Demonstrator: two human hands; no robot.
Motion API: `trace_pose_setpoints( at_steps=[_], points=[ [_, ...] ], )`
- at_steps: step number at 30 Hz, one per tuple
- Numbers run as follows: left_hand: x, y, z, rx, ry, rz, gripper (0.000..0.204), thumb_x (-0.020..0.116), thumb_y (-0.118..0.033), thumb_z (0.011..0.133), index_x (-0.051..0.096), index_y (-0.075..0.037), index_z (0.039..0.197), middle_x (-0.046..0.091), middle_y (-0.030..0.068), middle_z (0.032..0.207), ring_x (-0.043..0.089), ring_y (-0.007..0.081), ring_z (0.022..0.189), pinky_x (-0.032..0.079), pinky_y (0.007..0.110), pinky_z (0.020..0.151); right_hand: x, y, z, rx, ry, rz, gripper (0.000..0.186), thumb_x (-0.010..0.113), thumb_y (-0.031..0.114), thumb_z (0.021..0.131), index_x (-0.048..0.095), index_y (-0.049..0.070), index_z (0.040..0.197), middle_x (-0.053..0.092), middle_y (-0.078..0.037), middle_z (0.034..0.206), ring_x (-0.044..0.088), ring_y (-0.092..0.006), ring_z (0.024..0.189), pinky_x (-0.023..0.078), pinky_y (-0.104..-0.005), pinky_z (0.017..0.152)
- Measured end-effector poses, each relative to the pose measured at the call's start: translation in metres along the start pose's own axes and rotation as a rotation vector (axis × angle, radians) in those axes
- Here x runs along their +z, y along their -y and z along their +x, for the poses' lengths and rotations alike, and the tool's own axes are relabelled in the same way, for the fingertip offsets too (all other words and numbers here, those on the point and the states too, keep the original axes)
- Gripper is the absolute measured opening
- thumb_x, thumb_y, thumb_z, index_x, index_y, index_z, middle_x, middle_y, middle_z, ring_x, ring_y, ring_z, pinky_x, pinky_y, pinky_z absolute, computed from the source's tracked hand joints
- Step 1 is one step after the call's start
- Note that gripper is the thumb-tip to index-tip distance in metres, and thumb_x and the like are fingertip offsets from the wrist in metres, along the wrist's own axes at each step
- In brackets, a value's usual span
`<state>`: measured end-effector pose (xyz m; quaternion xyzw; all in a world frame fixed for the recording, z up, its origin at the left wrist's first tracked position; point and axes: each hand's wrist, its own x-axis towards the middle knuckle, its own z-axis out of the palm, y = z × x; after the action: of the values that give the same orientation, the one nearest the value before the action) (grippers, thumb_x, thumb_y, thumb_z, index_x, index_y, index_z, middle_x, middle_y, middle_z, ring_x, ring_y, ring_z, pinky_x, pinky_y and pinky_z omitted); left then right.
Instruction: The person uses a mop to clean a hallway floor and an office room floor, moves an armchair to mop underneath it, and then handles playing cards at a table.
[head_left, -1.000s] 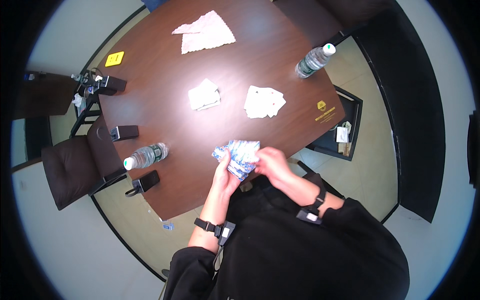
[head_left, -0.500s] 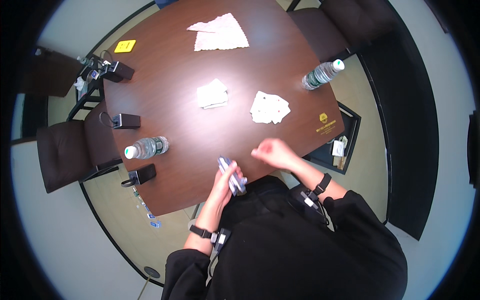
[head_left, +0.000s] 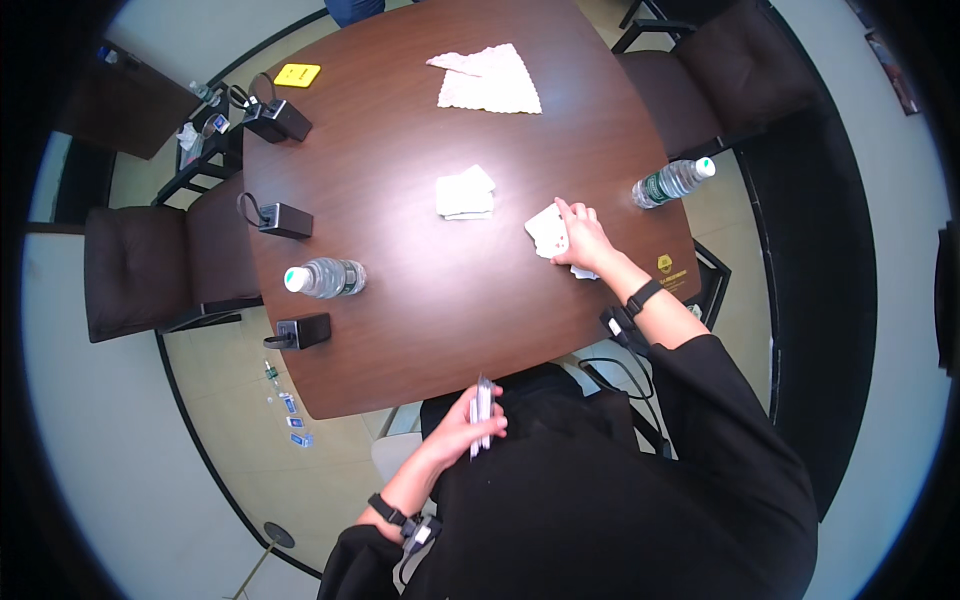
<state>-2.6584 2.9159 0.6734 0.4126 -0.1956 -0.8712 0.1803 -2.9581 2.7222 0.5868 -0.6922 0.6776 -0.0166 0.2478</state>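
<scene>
My left hand [head_left: 462, 432] is closed round a stack of playing cards [head_left: 482, 412], held on edge in front of my body, just off the table's near edge. On the right part of the table, my right hand [head_left: 590, 243] reaches over a loose pile of playing cards [head_left: 546, 232]. Its fingers curl at the far side of these cards and the thumb lies at the near side, gripping them. A few card corners show below the palm; the rest are hidden by the hand. A second white pile of cards [head_left: 465, 196] lies at the table's middle.
Water bottles stand at the left [head_left: 327, 278] and right [head_left: 672, 184] sides of the brown table [head_left: 400, 345]. Black boxes [head_left: 286, 220] with cords line the left edge. A pink cloth [head_left: 492, 80] and a yellow card [head_left: 297, 75] lie at the far side. Dark chairs [head_left: 680, 90] flank the table.
My right hand has moved forward and right onto the right-hand card pile. My left hand has drawn back toward my body with its stack. The whole view has shifted slightly.
</scene>
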Motion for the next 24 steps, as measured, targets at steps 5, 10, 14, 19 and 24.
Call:
trace_pose_setpoints(
  at_steps=[5,10,14,19,24],
  points=[
    [-0.016,-0.017,0.064,0.077,-0.096,0.068,0.045,0.063,-0.013,0.077,0.038,-0.004,0.113,0.051,0.0036,0.082,0.055,0.013,0.07,0.049,0.029,0.067,-0.012,0.018,0.016,0.012,0.077,-0.128,0.096,0.083,0.026,0.043,0.035,0.008,0.124,0.042,-0.017,0.113,0.038,-0.0321,0.108,0.033,-0.0404,0.091],
    [-0.015,-0.039,0.12,0.2,-0.209,0.037,0.045,0.063,-0.017,0.076,0.038,0.0,0.11,0.049,0.0043,0.081,0.052,0.012,0.066,0.049,0.028,0.065,-0.019,0.024,0.022,-0.129,0.114,-0.246,0.081,0.083,0.026,0.041,0.045,0.007,0.11,0.045,-0.015,0.105,0.04,-0.0312,0.103,0.034,-0.0395,0.088],
    [-0.017,-0.062,0.157,0.31,-0.32,0.075,0.043,0.066,-0.017,0.075,0.04,-0.001,0.105,0.051,0.0044,0.08,0.051,0.0102,0.063,0.044,0.024,0.057,-0.019,0.024,0.021,-0.257,0.057,-0.227,0.073,0.083,0.022,0.041,0.046,0.006,0.102,0.048,-0.014,0.102,0.042,-0.0316,0.104,0.035,-0.0396,0.087],
    [-0.038,-0.095,0.188,0.404,-0.457,0.152,0.033,0.063,-0.016,0.075,0.042,-0.004,0.098,0.05,0.0037,0.08,0.051,0.0101,0.066,0.047,0.026,0.058,-0.014,0.033,0.015,-0.343,0.038,-0.007,0.056,0.077,0.013,0.049,0.048,0.006,0.097,0.054,-0.015,0.088,0.054,-0.034,0.082,0.045,-0.0396,0.072],
    [-0.061,-0.106,0.182,0.333,-0.346,-0.107,0.027,0.06,-0.014,0.077,0.043,-0.006,0.097,0.052,0.0041,0.082,0.053,0.0116,0.068,0.048,0.025,0.057,-0.011,0.028,0.011,-0.311,0.049,0.213,0.043,0.077,0.013,0.055,0.054,0.0,0.09,0.058,-0.017,0.085,0.056,-0.033,0.083,0.045,-0.0393,0.072]
  ],
)
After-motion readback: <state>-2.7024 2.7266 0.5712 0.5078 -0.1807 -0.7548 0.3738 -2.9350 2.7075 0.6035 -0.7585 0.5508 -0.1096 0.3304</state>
